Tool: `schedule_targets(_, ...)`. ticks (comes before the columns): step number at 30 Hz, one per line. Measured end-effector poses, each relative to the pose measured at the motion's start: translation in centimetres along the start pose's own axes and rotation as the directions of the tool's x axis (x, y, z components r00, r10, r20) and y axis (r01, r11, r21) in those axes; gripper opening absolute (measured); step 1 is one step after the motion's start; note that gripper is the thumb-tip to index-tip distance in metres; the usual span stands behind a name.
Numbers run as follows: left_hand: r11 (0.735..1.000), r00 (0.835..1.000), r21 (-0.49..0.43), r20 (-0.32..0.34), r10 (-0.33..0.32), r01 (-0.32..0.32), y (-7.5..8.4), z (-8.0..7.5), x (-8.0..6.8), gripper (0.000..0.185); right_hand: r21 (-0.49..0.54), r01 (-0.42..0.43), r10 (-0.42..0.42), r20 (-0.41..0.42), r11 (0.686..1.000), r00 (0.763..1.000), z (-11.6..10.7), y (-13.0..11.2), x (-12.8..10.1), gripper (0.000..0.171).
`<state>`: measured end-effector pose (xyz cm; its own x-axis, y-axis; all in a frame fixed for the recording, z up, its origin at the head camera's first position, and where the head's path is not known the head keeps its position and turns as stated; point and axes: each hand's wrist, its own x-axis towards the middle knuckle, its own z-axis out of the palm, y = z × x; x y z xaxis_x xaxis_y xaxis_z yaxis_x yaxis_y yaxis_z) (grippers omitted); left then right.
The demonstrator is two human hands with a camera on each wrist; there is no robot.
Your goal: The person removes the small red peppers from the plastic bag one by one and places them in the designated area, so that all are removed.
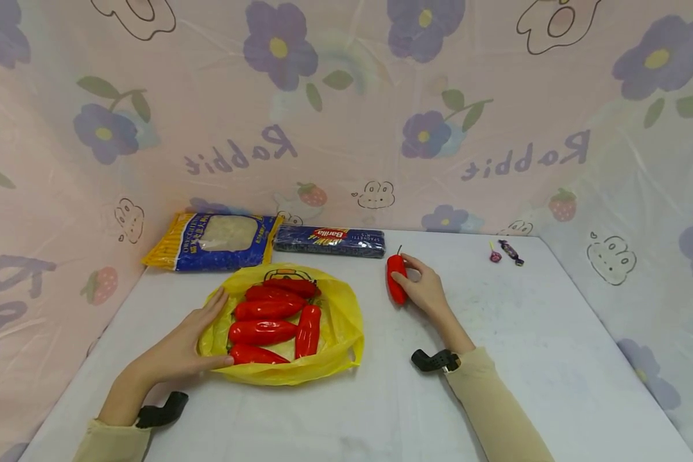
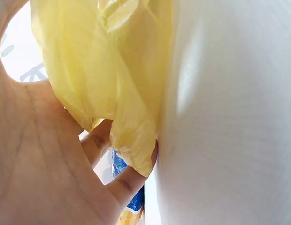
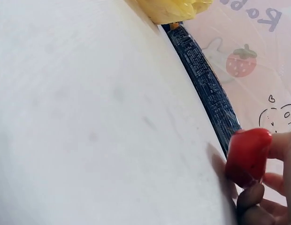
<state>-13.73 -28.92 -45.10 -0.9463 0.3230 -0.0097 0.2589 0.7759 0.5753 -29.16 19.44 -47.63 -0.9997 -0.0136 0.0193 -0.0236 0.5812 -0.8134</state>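
— Yellow plastic is what the left hand [image 1: 181, 346] touches, yes?

— Yes. It lies flat on the left edge of the yellow bag [image 1: 335, 321], a little left of the middle of the head view. The fingers are straight and relaxed, the thumb points along the lower rim; nothing is gripped. In the left wrist view the fingertips [image 2: 136, 178] press against the yellow plastic.

— And what is on the bag?

— Several red peppers [image 1: 262, 311] lie together on the bag, most of them crosswise, one more upright at the right side.

— Where is the other hand?

— The right hand [image 1: 424, 289] is just right of the middle of the head view, well apart from the bag. Its fingers curl around a single red pepper [image 1: 396, 279], which stands lengthwise on the white table [image 1: 525, 359].

— What lies behind?

— At the far edge of the table, a dark blue spaghetti packet [image 1: 329, 242], and to its left a blue and yellow pasta bag [image 1: 219, 240]. In the upper right part of the table two small wrapped sweets [image 1: 504, 251] lie near each other.
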Motion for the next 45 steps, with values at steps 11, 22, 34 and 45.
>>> schedule_targets(11,1.000,1.000,-0.011,0.010,-0.007,0.007,0.1,-0.1,0.1,0.120,-0.013,-0.005,0.005,-0.003,1.000,1.000,0.1,0.0,0.0,0.068)
schedule_targets(22,1.000,1.000,-0.016,0.006,0.009,-0.008,-0.2,0.2,0.1,0.121,-0.046,0.008,-0.007,0.013,0.999,1.000,-0.4,-0.1,0.1,0.069)
schedule_targets(34,1.000,1.000,-0.012,0.002,0.020,-0.019,-0.1,0.2,0.0,0.120,-0.047,-0.021,0.022,0.005,0.999,1.000,-1.4,-0.3,-0.3,0.074)
schedule_targets(45,1.000,1.000,-0.009,0.008,0.013,-0.013,0.0,0.1,0.0,0.121,-0.056,0.100,-0.102,-0.042,0.993,0.994,-2.2,-3.7,-1.8,0.074)
